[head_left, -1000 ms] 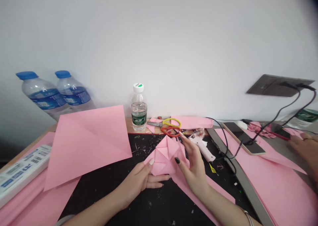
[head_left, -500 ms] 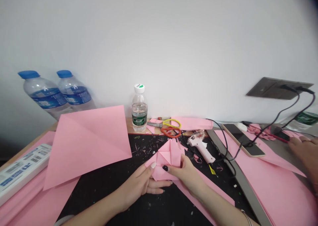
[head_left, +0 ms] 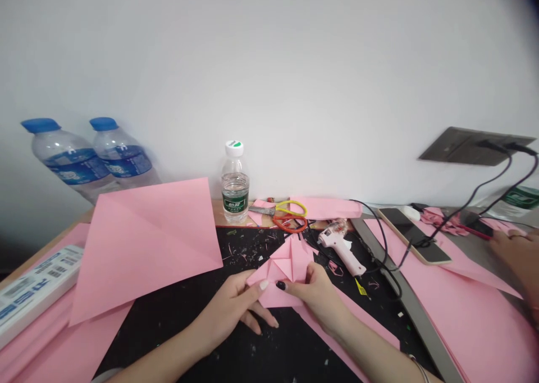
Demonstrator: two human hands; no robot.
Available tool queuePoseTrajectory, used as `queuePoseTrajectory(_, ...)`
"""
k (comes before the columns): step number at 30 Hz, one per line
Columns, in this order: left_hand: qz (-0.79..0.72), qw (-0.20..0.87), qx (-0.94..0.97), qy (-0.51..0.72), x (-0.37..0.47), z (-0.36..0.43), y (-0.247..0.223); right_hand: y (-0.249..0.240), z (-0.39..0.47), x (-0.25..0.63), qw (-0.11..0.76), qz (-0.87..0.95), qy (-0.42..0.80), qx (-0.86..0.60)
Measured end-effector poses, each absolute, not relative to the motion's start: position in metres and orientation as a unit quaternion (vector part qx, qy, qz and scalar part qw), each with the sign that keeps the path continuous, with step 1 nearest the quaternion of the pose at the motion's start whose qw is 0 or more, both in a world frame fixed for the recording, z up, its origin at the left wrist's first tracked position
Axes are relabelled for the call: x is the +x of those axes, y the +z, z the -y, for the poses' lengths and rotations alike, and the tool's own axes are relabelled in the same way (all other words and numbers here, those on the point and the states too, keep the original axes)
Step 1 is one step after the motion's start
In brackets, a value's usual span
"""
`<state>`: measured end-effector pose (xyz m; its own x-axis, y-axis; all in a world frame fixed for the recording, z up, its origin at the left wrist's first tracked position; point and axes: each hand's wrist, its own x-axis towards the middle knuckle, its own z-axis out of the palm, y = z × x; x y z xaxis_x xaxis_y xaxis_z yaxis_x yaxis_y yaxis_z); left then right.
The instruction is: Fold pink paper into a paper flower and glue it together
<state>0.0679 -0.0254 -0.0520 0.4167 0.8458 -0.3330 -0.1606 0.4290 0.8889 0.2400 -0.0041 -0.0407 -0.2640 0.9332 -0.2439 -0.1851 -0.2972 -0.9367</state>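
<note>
Between my hands is a folded piece of pink paper, with creased flaps and a raised pocket in its middle. My left hand pinches its left corner, thumb on top and some fingers spread below. On the right side my right hand grips the paper with its thumb pressed on the front; its other fingers are mostly hidden behind. Just beyond the paper lie scissors with yellow and red handles. A pale glue gun rests to the right of my right hand.
A small water bottle stands by the wall. Two large bottles are at the left, behind a big pink sheet and a white box. A phone, cables and pink sheets lie right. Another person's hand is at the far right.
My left fingers have shifted under the paper and spread lower, and its left thumb has slid slightly up and right. Both hands still hold the folded paper.
</note>
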Motion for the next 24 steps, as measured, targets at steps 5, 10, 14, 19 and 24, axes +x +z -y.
queuePoseTrajectory(5,-0.461,0.65,0.497,0.343,0.064,0.019,-0.052,-0.036,0.003,0.24,0.402,0.432,0.68,-0.436)
queuePoseTrajectory(10,-0.489,0.625,0.523,0.311,0.062,0.02,-0.049,-0.03,0.003,0.24,0.37,0.469,0.653,-0.466)
queuePoseTrajectory(14,-0.483,0.636,0.52,0.303,0.063,0.021,-0.046,-0.027,0.001,0.241,0.344,0.492,0.657,-0.457)
queuePoseTrajectory(19,-0.478,0.639,0.524,0.297,0.065,0.023,-0.045,-0.018,0.003,0.239,0.342,0.493,0.643,-0.475)
queuePoseTrajectory(24,-0.481,0.632,0.532,0.295,0.065,0.025,-0.045,-0.023,0.006,0.237,0.359,0.485,0.644,-0.471)
